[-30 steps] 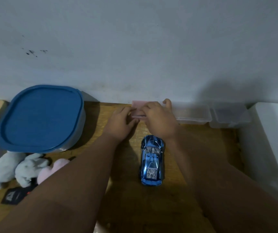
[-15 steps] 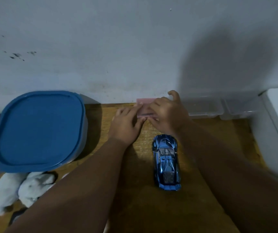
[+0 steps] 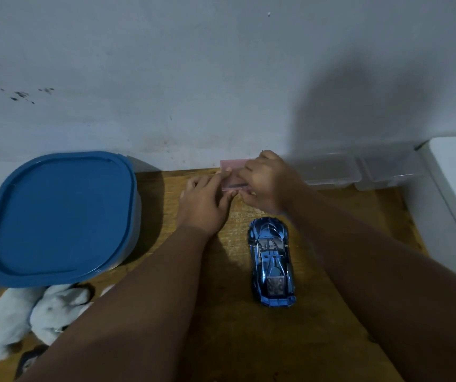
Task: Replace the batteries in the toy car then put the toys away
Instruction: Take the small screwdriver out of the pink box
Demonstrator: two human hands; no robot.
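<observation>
Toy car [image 3: 272, 261] sits untouched, wheels down, while left hand [image 3: 203, 202] and right hand [image 3: 268, 186] both pinch a small pink box [image 3: 231, 175] by the wall. Judging by that, they are opening it, probably for tools or batteries; next the lid must come free.

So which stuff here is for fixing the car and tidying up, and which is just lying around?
For the job: blue toy car, pink box held by both hands, plush toys, blue-lidded tub.

Just lying about: two clear boxes by the wall, dark item at the table's edge.
</observation>
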